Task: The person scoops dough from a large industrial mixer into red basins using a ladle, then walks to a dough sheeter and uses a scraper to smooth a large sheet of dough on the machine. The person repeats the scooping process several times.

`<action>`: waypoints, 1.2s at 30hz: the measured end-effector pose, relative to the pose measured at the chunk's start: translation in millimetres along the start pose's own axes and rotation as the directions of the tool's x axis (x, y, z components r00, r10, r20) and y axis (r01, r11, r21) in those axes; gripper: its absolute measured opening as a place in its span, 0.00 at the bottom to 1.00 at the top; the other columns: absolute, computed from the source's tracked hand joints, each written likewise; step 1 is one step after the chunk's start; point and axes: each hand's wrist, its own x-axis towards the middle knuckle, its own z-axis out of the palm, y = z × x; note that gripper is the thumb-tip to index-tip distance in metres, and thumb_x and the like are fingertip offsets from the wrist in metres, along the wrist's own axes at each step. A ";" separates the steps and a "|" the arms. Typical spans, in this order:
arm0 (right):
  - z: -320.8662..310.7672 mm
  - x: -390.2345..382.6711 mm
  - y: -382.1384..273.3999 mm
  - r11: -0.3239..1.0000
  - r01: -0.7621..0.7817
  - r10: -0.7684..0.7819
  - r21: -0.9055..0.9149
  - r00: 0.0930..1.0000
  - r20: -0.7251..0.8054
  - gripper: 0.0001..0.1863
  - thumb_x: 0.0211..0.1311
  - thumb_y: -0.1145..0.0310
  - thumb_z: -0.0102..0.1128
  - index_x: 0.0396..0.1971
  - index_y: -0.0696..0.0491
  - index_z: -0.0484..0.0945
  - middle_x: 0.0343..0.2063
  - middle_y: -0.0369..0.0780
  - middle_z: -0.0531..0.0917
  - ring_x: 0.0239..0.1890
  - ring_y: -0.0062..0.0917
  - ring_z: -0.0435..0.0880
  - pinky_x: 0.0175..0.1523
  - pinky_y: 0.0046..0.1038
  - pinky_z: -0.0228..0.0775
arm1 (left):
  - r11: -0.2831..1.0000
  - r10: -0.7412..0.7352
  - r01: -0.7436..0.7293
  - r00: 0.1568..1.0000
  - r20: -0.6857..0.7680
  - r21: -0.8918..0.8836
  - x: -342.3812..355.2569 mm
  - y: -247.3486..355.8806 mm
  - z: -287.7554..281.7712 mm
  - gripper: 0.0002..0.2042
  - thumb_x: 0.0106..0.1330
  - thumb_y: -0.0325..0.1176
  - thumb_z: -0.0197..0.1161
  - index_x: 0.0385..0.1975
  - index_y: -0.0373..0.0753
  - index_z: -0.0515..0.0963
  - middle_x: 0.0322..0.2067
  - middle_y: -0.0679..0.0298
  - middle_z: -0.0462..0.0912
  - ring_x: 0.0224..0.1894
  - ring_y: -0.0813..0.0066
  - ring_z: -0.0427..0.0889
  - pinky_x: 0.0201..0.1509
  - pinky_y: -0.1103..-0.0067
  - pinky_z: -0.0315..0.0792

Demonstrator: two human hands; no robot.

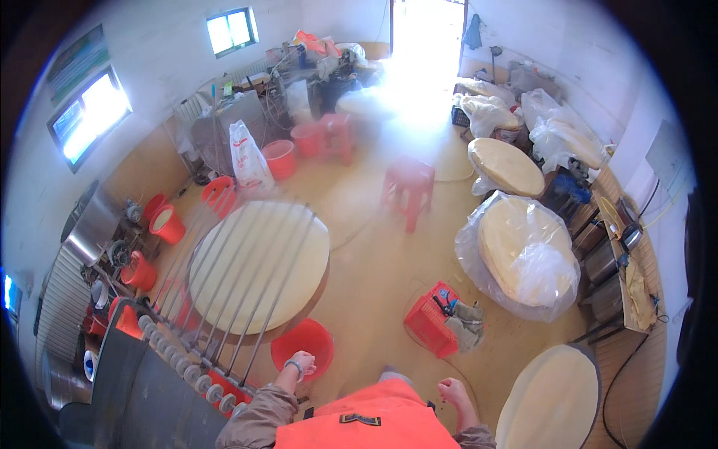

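Note:
My left hand (303, 363), with a band round its wrist, is held over the rim of a red basin (318, 337). Its fingers are curled together and nothing shows in them. Out to my right side, my right hand (452, 391) is closed in a loose fist, and I see nothing in it. A red-orange apron (366, 419) covers my front between the two forearms. Left of my left hand is a dark metal machine (149, 389) with a row of pale rollers (179, 355) and long thin rods. Beyond these rods lies a large round pale sheet or stack (258, 269).
A red crate (430, 322) with tools and gloves stands on the floor ahead. Right of it are a plastic-wrapped round stack (523, 254) and another pale round (557, 396). A red stool (409, 187), several red buckets (167, 224) and a white sack (249, 161) stand farther off.

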 end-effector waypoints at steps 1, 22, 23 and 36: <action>-3.0 10.0 1.0 0.999 0.035 -0.035 -0.013 0.999 -0.033 0.13 0.50 0.62 0.58 0.30 0.57 0.80 0.25 0.41 0.83 0.26 0.26 0.82 0.32 0.27 0.73 | 1.000 -0.008 0.008 1.000 0.016 -0.017 8.1 5.2 -0.5 0.12 0.61 0.30 0.53 0.44 0.37 0.70 0.32 0.61 0.77 0.28 0.71 0.80 0.28 0.75 0.77; -118.4 268.9 -135.6 0.946 0.325 -0.321 0.004 0.932 0.168 0.10 0.53 0.67 0.58 0.32 0.59 0.79 0.21 0.35 0.79 0.22 0.17 0.76 0.28 0.21 0.68 | 0.946 -0.188 0.102 0.947 -0.262 -0.308 77.3 101.3 102.6 0.09 0.62 0.34 0.49 0.24 0.37 0.72 0.19 0.61 0.75 0.19 0.71 0.75 0.18 0.75 0.71; -114.7 272.7 -133.9 0.956 0.291 -0.294 0.045 0.936 0.193 0.10 0.53 0.68 0.58 0.33 0.58 0.79 0.20 0.35 0.79 0.21 0.17 0.75 0.27 0.21 0.68 | 0.930 -0.198 0.096 0.944 -0.263 -0.356 78.1 105.4 101.9 0.08 0.62 0.33 0.49 0.26 0.37 0.72 0.21 0.61 0.75 0.22 0.72 0.77 0.20 0.77 0.73; -99.4 256.7 -107.1 0.992 -0.067 0.033 0.110 0.958 0.284 0.09 0.58 0.70 0.54 0.37 0.58 0.75 0.22 0.35 0.77 0.20 0.16 0.75 0.23 0.18 0.67 | 0.552 -0.251 -0.143 0.911 -0.327 -0.822 158.2 127.6 68.2 0.07 0.64 0.33 0.52 0.37 0.37 0.70 0.29 0.61 0.74 0.33 0.69 0.77 0.36 0.71 0.76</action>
